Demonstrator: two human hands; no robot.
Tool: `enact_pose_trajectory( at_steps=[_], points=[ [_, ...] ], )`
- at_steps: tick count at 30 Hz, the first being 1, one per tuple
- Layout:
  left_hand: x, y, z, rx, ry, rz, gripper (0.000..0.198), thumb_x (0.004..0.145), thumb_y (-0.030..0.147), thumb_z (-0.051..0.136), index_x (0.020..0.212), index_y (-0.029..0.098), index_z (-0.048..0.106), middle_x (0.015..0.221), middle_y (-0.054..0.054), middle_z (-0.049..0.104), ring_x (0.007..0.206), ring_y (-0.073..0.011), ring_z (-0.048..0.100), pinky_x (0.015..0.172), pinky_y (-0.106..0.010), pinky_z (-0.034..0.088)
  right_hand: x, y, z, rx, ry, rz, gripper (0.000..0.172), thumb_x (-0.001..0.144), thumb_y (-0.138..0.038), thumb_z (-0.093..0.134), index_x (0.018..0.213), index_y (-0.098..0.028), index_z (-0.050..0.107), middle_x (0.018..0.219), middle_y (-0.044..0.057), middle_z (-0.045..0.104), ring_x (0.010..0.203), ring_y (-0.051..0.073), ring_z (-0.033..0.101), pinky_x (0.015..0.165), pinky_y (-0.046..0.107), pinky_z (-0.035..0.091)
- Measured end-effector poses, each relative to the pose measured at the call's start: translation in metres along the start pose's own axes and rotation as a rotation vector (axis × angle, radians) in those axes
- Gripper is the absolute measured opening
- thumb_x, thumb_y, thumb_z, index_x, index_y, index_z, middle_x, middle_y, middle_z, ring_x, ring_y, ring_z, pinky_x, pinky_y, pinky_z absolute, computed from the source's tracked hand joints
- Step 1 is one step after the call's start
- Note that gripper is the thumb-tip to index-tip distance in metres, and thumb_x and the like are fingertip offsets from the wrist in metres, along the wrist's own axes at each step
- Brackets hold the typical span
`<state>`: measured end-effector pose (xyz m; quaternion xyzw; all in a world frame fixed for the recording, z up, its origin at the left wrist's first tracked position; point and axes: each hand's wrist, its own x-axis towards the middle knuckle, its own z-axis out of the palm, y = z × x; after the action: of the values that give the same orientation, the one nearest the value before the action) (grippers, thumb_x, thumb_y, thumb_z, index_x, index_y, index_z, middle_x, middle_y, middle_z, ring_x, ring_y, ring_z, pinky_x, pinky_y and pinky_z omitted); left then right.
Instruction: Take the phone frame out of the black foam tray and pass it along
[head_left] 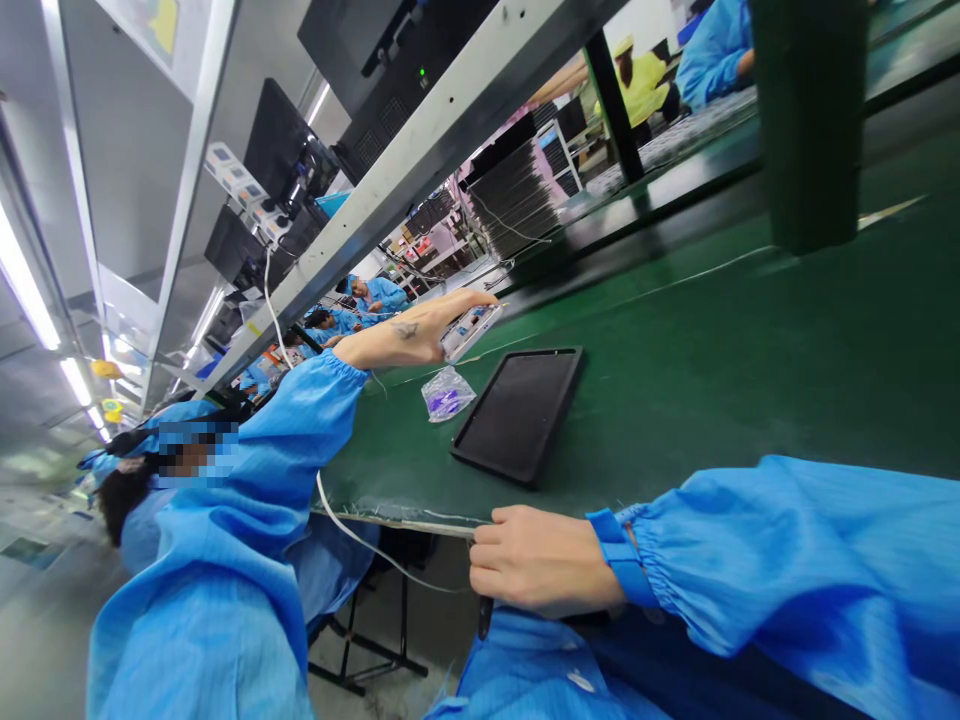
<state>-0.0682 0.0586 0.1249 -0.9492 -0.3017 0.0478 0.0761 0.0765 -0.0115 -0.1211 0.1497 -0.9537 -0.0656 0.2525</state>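
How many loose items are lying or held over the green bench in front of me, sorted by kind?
Dark tablet: 1
Clear bag with purple bits: 1
White board, held by left hand: 1
Total: 3

I can't read any text, label, brand or number from my feed. The small board (470,330) at the far hand carries blue and pale markings, but they are too small and blurred to make out. The plastic bag (448,393) shows only a purple patch, no letters I can read. The tablet (519,412) on the worktop has a dark, blank screen.
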Motion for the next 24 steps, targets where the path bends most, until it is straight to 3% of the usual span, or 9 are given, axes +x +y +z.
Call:
enact_pose_trajectory(
  at_steps=[12,19,24],
  points=[
    [0.0005,-0.0013,0.0018,0.031,0.045,0.037,0.079,0.068,-0.003,0.046,0.143,0.02,0.039,0.144,-0.012,0.051,0.133,-0.0245,0.05,0.115,-0.042,0.043,-0.0004,-0.0023,-0.0004,-0.018,0.006,0.011,0.015,0.09,-0.018,0.066,0.088,-0.015,0.051,0.082,0.003,0.055,0.076,0.018,0.046,0.057,0.034,0.018],
    [0.001,0.0004,0.0034,-0.006,0.031,0.068,0.094,0.056,-0.008,0.037,0.144,0.023,0.038,0.148,-0.01,0.049,0.14,-0.0232,0.045,0.119,-0.044,0.039,0.0,0.0004,0.0054,-0.032,0.026,-0.001,0.022,0.087,-0.019,0.073,0.088,-0.015,0.052,0.08,0.001,0.055,0.074,0.017,0.046,0.056,0.034,0.017],
    [0.0019,-0.0004,0.0056,-0.012,0.043,0.055,0.091,0.057,-0.01,0.037,0.143,0.022,0.041,0.146,-0.011,0.05,0.14,-0.0241,0.046,0.118,-0.045,0.04,0.0007,0.0013,0.0087,-0.04,0.039,-0.003,0.022,0.087,-0.02,0.074,0.087,-0.015,0.052,0.079,0.0,0.054,0.074,0.017,0.046,0.056,0.034,0.018]
  ],
)
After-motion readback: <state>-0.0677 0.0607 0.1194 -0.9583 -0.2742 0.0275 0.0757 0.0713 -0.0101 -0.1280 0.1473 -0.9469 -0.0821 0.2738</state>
